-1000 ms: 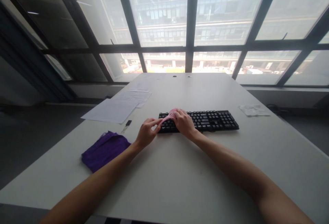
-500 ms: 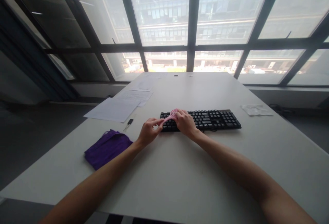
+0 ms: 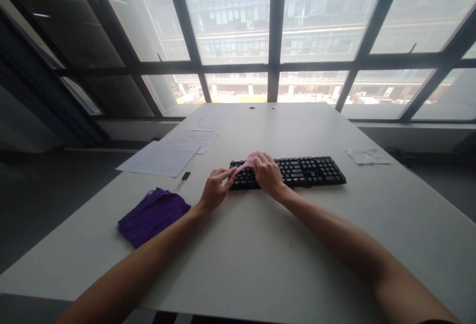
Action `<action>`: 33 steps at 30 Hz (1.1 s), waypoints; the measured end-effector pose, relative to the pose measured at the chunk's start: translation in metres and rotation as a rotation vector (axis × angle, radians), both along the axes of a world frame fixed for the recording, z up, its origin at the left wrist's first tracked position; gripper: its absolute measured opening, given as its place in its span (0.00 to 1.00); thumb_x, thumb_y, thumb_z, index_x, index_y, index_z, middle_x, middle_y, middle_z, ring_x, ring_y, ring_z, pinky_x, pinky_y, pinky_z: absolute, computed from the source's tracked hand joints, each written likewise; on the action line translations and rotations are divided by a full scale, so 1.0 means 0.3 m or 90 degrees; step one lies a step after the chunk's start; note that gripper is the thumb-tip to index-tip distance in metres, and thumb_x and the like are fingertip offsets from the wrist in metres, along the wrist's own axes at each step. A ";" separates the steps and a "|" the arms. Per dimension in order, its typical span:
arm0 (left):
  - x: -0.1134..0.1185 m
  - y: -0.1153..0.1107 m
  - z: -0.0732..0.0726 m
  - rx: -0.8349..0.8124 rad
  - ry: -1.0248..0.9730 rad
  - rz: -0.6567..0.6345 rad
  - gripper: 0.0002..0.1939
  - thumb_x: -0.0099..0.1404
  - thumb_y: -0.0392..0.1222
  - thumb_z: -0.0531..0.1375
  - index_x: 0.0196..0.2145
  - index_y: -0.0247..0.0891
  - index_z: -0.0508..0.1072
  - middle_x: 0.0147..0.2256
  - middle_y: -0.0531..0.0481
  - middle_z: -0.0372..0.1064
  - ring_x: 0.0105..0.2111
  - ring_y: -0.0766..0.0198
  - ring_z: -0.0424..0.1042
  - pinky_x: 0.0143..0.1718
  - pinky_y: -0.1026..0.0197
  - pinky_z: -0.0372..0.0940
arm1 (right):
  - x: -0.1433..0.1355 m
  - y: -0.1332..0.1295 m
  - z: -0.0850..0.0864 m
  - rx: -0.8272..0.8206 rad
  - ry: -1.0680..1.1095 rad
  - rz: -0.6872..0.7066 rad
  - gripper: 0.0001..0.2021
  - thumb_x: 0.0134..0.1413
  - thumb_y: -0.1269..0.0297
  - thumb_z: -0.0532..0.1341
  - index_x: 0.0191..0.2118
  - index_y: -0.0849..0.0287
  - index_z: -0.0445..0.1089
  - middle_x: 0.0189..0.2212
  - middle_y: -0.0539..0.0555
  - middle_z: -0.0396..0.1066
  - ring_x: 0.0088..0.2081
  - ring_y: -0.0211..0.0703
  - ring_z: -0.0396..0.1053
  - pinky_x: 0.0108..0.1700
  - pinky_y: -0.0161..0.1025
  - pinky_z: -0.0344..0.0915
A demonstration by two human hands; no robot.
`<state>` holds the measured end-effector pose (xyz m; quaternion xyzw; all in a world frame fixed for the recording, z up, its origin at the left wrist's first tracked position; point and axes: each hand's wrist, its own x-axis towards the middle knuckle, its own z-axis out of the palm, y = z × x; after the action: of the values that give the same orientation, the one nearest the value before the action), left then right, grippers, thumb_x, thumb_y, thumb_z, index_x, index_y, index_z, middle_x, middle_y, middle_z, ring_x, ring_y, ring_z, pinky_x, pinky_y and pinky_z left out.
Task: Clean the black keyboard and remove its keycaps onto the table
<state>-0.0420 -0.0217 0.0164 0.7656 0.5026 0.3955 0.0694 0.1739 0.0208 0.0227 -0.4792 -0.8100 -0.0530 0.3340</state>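
White tabletop (image 3: 256, 254) carries the black keyboard (image 3: 316, 171), square before me, likely for easy reach. Over its left end, my right hand (image 3: 268, 174) grips the ringed head (image 3: 253, 156) and my left hand (image 3: 214, 188) pinches the handle (image 3: 241, 168) of a pink tool (image 3: 246, 164), seemingly to steady it.

Pink handled item (image 3: 246, 164) looks smooth, plastic. Keyboard (image 3: 297, 171): matt plastic. Purple cloth (image 3: 153, 216): matt (surface creased). Tabletop (image 3: 241, 259): smooth, faintly glossy.

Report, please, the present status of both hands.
Left hand: pinching narrow end of pink tool. Right hand: holding its wide end. Black keyboard below tool; contact unclear.
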 end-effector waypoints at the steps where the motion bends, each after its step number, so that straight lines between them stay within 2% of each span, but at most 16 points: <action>1: 0.002 0.000 0.000 0.002 0.004 0.000 0.18 0.70 0.46 0.57 0.55 0.44 0.76 0.45 0.46 0.76 0.44 0.56 0.69 0.43 0.56 0.67 | 0.000 0.000 0.001 -0.001 0.002 -0.013 0.14 0.70 0.63 0.53 0.50 0.63 0.71 0.56 0.65 0.69 0.58 0.54 0.60 0.59 0.46 0.61; 5: 0.008 -0.001 0.001 0.007 0.017 -0.009 0.19 0.71 0.45 0.57 0.57 0.44 0.73 0.51 0.47 0.74 0.50 0.54 0.68 0.54 0.50 0.63 | 0.002 0.000 0.001 -0.031 0.008 -0.046 0.14 0.70 0.63 0.51 0.50 0.63 0.71 0.54 0.65 0.70 0.56 0.54 0.62 0.57 0.46 0.63; 8: 0.011 -0.003 0.003 0.011 0.019 -0.013 0.19 0.72 0.45 0.55 0.57 0.43 0.73 0.52 0.47 0.74 0.53 0.53 0.66 0.58 0.47 0.60 | 0.007 0.003 0.000 -0.057 0.006 -0.055 0.14 0.70 0.62 0.51 0.49 0.61 0.72 0.52 0.64 0.71 0.53 0.54 0.64 0.54 0.46 0.64; 16: 0.010 -0.003 0.001 0.017 0.041 0.003 0.18 0.73 0.45 0.53 0.55 0.43 0.75 0.52 0.48 0.73 0.52 0.52 0.66 0.57 0.47 0.60 | 0.008 0.008 0.007 -0.092 -0.009 -0.052 0.12 0.68 0.64 0.54 0.47 0.60 0.73 0.51 0.63 0.73 0.51 0.55 0.65 0.51 0.46 0.65; 23: 0.012 -0.006 0.009 0.036 0.034 0.010 0.16 0.71 0.44 0.56 0.52 0.41 0.77 0.48 0.46 0.75 0.50 0.54 0.67 0.55 0.49 0.62 | 0.005 0.009 0.000 -0.067 -0.022 -0.049 0.12 0.68 0.64 0.54 0.48 0.60 0.73 0.50 0.62 0.73 0.52 0.54 0.65 0.52 0.45 0.65; 29: 0.005 -0.011 0.023 0.071 0.004 0.031 0.12 0.70 0.43 0.57 0.47 0.41 0.78 0.45 0.46 0.76 0.47 0.55 0.69 0.50 0.53 0.65 | -0.007 -0.012 0.007 -0.032 -0.020 -0.026 0.15 0.70 0.64 0.50 0.50 0.62 0.72 0.50 0.64 0.72 0.53 0.54 0.64 0.56 0.46 0.63; 33: 0.000 -0.012 0.023 0.069 0.005 0.031 0.11 0.69 0.43 0.58 0.46 0.41 0.78 0.44 0.46 0.76 0.46 0.55 0.69 0.48 0.53 0.66 | -0.014 -0.020 0.008 -0.044 -0.027 -0.023 0.15 0.70 0.64 0.50 0.50 0.61 0.72 0.50 0.64 0.72 0.51 0.54 0.65 0.55 0.46 0.63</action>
<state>-0.0422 -0.0255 0.0232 0.7571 0.4994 0.4208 0.0164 0.1698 0.0147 0.0250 -0.5037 -0.8096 -0.0413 0.2987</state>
